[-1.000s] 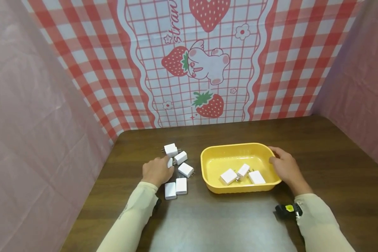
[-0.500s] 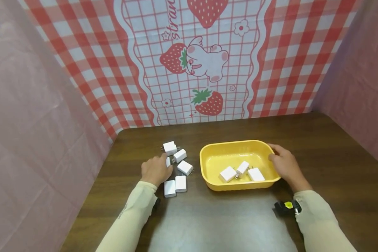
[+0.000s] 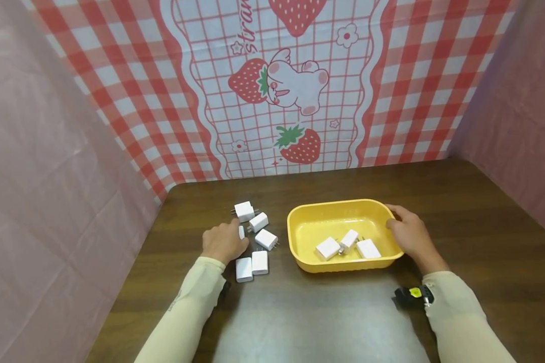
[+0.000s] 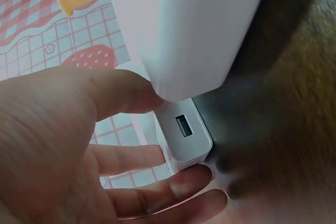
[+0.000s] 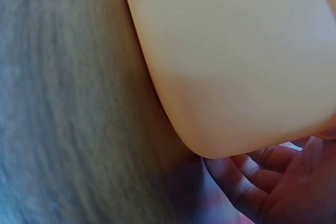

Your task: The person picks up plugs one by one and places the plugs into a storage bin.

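We wear long cream sleeves [image 3: 181, 307], dark lettering [image 3: 174, 301] on the left, and black wrist devices [image 3: 406, 296], a yellow patch [image 3: 415, 292] on the right

Red lettering [image 3: 249, 27] — "stra…" — on the checked cloth [image 3: 279, 111].

L hand [image 4: 52, 140], 8 o'clock, pinches wht USB chgr [image 4: 181, 135], ctr; wht block [image 4: 189, 30] at 12; wood tbl [image 4: 294, 108], 3.
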Available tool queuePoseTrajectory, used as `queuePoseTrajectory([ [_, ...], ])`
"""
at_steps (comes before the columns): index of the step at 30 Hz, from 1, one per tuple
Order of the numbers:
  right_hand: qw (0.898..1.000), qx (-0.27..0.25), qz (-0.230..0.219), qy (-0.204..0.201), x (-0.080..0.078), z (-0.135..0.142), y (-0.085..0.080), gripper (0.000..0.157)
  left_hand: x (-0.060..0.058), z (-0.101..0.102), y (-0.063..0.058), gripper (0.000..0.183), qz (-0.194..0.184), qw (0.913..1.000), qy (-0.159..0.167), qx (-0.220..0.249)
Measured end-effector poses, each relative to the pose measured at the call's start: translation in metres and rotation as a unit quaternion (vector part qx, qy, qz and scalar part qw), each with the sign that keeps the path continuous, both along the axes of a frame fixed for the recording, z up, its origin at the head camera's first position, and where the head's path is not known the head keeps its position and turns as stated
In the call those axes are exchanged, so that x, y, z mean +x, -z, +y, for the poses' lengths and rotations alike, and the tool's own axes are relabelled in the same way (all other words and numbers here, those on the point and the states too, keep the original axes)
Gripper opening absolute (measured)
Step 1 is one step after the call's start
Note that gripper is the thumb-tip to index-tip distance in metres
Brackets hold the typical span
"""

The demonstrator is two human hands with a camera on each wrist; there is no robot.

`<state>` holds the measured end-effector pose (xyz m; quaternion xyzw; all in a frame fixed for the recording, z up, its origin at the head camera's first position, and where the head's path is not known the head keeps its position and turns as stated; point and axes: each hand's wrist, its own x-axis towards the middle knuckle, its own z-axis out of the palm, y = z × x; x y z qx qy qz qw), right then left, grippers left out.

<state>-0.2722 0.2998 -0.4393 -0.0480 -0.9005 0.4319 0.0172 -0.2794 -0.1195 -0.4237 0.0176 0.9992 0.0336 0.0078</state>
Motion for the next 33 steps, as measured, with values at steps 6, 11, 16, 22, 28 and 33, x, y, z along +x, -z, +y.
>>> queuePoseTrajectory([
  [6,1.0,0.004,-0.005,-0.004,0.0,0.002,-0.001,0.053,-0.001,0.001,-0.002,0.048,-0.001,0.9999,0.002,-0.017],
  [11,1.0,0.002,-0.009,-0.003,0.0,0.001,0.0,0.053,-0.001,0.0,-0.003,0.046,0.001,0.9999,-0.002,-0.012],
  [16,1.0,0.0,-0.014,-0.004,0.0,0.001,-0.001,0.054,0.0,0.001,-0.011,0.045,0.02,0.9998,0.0,-0.007],
  [22,1.0,-0.002,-0.01,-0.004,0.001,0.001,-0.001,0.053,0.004,0.01,-0.024,0.042,0.07,0.9972,0.027,-0.007],
  [28,1.0,-0.007,-0.009,-0.004,0.001,0.0,-0.001,0.053,0.009,0.02,-0.036,0.047,0.098,0.994,0.048,0.0],
  [33,1.0,-0.008,-0.013,-0.004,0.001,0.0,-0.002,0.054,0.012,0.029,-0.04,0.049,0.118,0.991,0.061,0.016],
])
